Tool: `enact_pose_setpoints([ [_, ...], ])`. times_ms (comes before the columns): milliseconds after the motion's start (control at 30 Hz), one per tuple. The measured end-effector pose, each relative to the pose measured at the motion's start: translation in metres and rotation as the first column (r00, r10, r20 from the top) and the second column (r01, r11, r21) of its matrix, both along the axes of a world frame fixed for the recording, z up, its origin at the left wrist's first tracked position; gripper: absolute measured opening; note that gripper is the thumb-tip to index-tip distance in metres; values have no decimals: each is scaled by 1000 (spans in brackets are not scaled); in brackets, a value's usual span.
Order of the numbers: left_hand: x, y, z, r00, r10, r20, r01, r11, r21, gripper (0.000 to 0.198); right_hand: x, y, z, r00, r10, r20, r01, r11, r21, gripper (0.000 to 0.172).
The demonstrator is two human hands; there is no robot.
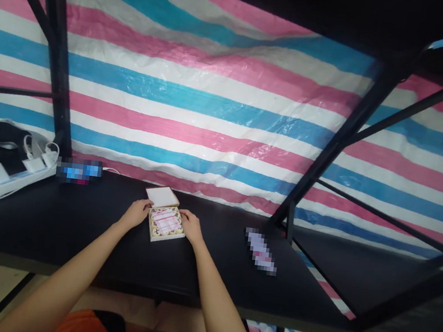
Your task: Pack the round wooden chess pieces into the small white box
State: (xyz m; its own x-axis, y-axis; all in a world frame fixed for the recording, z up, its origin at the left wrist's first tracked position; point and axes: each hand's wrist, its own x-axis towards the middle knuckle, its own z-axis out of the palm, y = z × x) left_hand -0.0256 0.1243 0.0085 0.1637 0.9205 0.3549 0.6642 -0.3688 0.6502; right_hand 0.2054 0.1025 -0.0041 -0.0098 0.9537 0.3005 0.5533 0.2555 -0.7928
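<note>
Left hand (137,214), head cam: fingers at the upper-left corner of an open, shallow, off-white square box (168,239), lower middle of frame on the black tabletop (222,241). Right hand (192,227)'s at the upper-right corner. Can't tell if either's really gripping. Round cream discs (156,231) inside carry black characters, too small to read.

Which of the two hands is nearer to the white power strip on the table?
Left. The left hand is at the left side of the open box, right of the power strip; the right hand is at the box's right side, farther from the strip.
</note>
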Motion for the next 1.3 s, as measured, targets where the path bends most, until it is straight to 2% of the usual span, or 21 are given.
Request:
enact_pose_setpoints([
  [300,-2,11,6,981,-42,-192,50,998,38,24,-1,-12,-1,998,-30,54,29,999,30,27],
  [467,-6,17,4,964,-82,-252,99,994,53,23,-4,-6,-3,995,-54,83,49,997,57,35],
  [633,-8,17,-1,957,-107,-269,126,991,53,27,-1,2,-5,985,5,171,-22,995,96,44],
  [733,-6,20,-3,955,-99,-280,120,991,61,28,2,11,-5,967,54,249,-81,992,100,41],
  [1000,4,33,0,960,-75,-270,83,996,20,31,2,27,0,943,26,332,-60,994,93,32],
  [1133,3,31,0,958,-94,-270,100,995,8,31,5,28,-2,941,44,336,-78,993,88,32],
  [1300,-2,23,4,957,-155,-244,159,987,-6,30,9,30,-4,961,88,262,-103,994,42,39],
])
